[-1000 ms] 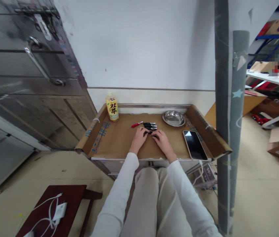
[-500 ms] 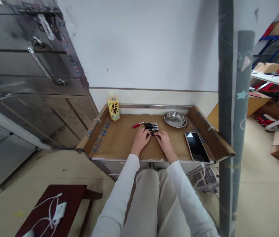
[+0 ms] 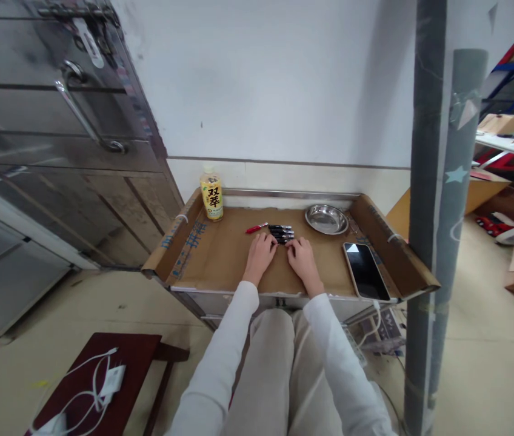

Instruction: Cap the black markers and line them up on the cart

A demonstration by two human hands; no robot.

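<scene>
Several black markers (image 3: 281, 234) lie side by side in a small stack of rows on the cardboard-lined tabletop (image 3: 220, 260). At the left end of the nearest marker, my left hand (image 3: 260, 251) has its fingers curled and pressed on the tip. My right hand (image 3: 301, 257) pinches the opposite end with thumb and fingers. Fingertips partly hide that marker. A red pen (image 3: 256, 228) with a pale end lies just left of the black row, slightly tilted and apart from it.
A yellow-labelled bottle (image 3: 212, 197) stands at the back left. A round metal dish (image 3: 327, 219) sits at the back right, with a phone (image 3: 366, 270) in front of it, a white cable plugged in. Cardboard flaps (image 3: 396, 248) edge the sides. A grey roll (image 3: 439, 212) rises on the right.
The view has shifted slightly. The nearest black marker now lies closer against the others, with both hands still at its ends.
</scene>
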